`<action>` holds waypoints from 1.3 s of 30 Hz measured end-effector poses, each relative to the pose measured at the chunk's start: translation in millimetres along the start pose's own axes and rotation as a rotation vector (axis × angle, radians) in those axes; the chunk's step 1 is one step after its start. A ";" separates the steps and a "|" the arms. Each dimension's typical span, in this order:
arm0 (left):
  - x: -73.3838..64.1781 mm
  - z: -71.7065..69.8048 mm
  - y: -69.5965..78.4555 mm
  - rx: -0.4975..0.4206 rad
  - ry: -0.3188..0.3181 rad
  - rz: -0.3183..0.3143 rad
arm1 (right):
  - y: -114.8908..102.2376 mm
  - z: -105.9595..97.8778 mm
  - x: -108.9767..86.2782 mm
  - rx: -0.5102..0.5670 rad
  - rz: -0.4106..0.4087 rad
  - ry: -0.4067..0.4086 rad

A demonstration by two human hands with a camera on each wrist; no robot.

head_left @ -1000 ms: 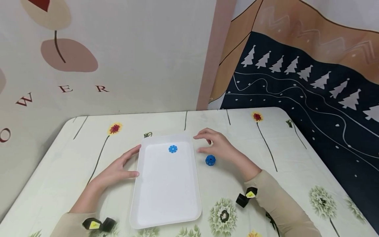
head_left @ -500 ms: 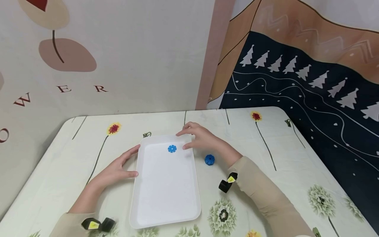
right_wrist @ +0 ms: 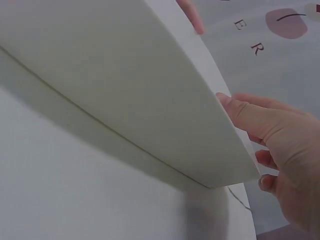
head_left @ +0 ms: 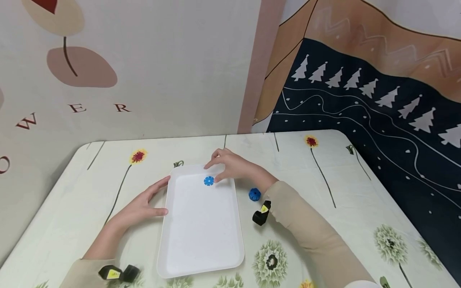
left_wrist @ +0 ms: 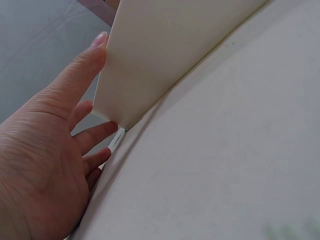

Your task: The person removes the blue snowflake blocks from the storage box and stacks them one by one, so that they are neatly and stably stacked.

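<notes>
A white rectangular tray lies on the table, with a flat blue snowflake disc near its far end. My left hand rests along the tray's left side; its thumb and fingertips touch the rim, as the left wrist view also shows. Over the far right corner of the tray reaches my right hand, thumb and index finger spread apart. Its thumb tip is right at the disc's right edge. In the right wrist view the tray's outer wall hides the disc.
To the right of the tray, beside the right wrist, sits a round blue ball of notched discs. Both wrists wear black cameras. A flower-print cloth covers the table, and patterned walls stand behind it.
My right hand has moved left from beside the tray to over its far right corner, with its thumb at the disc. The left hand has stayed on the rim.
</notes>
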State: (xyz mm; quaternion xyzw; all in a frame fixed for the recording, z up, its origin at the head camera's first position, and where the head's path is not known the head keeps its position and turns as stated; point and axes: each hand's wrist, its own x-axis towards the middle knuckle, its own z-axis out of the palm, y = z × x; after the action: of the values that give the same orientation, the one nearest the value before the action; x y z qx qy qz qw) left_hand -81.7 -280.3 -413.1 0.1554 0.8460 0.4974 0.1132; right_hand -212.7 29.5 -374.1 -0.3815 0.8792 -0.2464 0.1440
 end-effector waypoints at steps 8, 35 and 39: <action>-0.1 -0.2 1.6 0.002 0.000 -0.001 | 2.9 5.0 11.1 -0.038 0.023 -0.064; 0.2 0.4 -1.7 0.025 0.004 -0.007 | 1.8 12.6 16.8 -0.106 0.033 -0.123; -0.1 -0.3 -1.3 0.026 0.005 -0.006 | 2.2 12.0 16.3 -0.115 0.014 -0.122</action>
State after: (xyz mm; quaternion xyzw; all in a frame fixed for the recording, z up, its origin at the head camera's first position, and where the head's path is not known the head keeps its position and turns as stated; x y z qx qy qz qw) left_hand -81.9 -281.2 -414.1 0.1528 0.8531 0.4865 0.1105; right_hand -219.6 14.9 -386.4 -0.3974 0.8842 -0.1707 0.1766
